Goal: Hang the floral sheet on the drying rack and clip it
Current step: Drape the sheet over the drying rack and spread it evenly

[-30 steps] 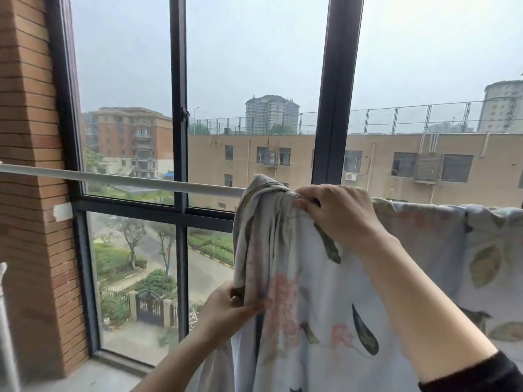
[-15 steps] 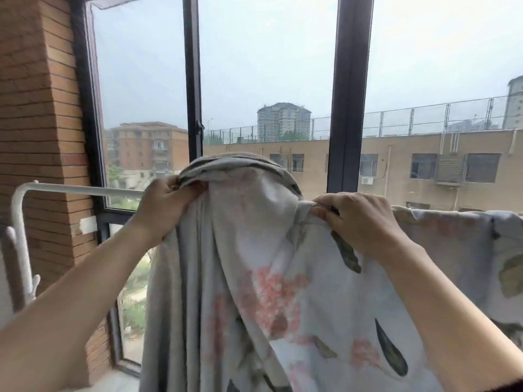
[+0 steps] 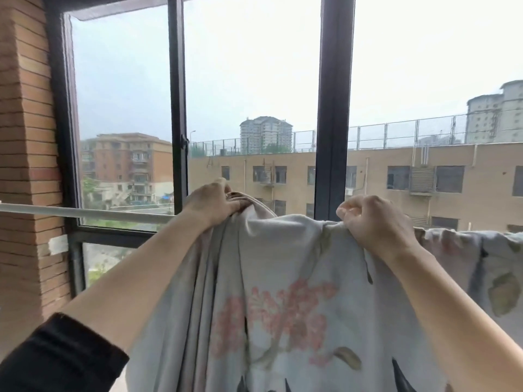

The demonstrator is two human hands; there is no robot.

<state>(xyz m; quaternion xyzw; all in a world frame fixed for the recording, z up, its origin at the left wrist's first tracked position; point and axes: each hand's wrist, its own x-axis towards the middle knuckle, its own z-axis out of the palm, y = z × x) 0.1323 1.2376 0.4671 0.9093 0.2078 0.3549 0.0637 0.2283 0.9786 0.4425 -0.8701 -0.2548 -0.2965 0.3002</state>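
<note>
Floral sheet (image 3: 283, 292) is up at the drying rack's rail (image 3: 85, 213) now. The stretch off to my right is draped over the rail, and the rest hangs down in front of me in long folds. My left hand (image 3: 215, 203) has its fingers curled tight round a gathered bunch of the top edge, right at rail height. My right hand (image 3: 373, 222) is closed on a fold where the cloth meets the rail. Between the two the edge sags a little.

Here's the worry: most of the weight looks to be on my side. If I loosen either grip before that bunch is spread along the bare rail to my left, I reckon the cloth slides back toward me and drags the draped part with it. Left bunched, it would probably dry badly too. And I can't see a clip anywhere, so fetching one would mean freeing a hand while nothing is pinned.
</note>
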